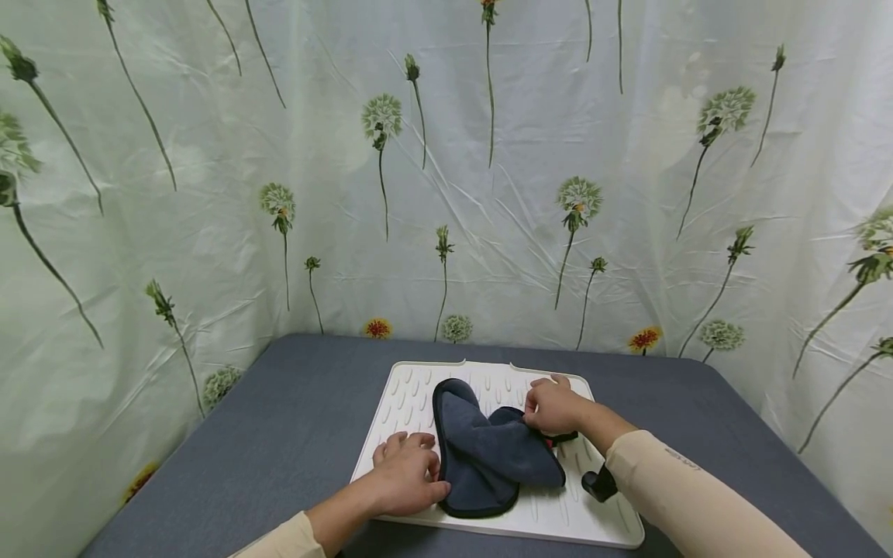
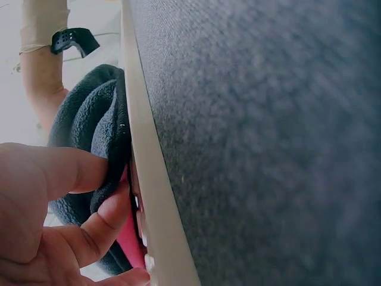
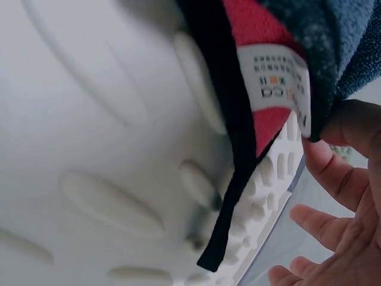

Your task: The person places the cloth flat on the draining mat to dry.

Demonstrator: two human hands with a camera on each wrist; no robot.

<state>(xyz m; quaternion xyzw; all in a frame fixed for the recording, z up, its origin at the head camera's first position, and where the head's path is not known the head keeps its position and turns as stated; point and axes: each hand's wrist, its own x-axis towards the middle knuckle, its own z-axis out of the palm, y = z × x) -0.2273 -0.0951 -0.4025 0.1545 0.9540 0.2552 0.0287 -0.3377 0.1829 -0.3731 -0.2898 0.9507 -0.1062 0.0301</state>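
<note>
A dark blue cloth (image 1: 481,442) with black edging lies crumpled and partly folded over itself. Its red underside (image 3: 262,24) and a white printed label (image 3: 277,83) show in the right wrist view. My left hand (image 1: 408,477) is at the cloth's near left edge; in the left wrist view, thumb and forefinger pinch the fold of the cloth (image 2: 98,119). With thumb and forefinger my right hand (image 1: 554,407) pinches the cloth's far right part beside the label, the other fingers spread. A black strap end (image 3: 217,238) hangs from the edging.
Under the cloth is a white ridged tray (image 1: 412,387) with a raised rim. It rests on a dark grey table (image 1: 293,434). A flower-printed curtain (image 1: 335,194) stands behind the table. A black band (image 1: 598,484) is at the right wrist.
</note>
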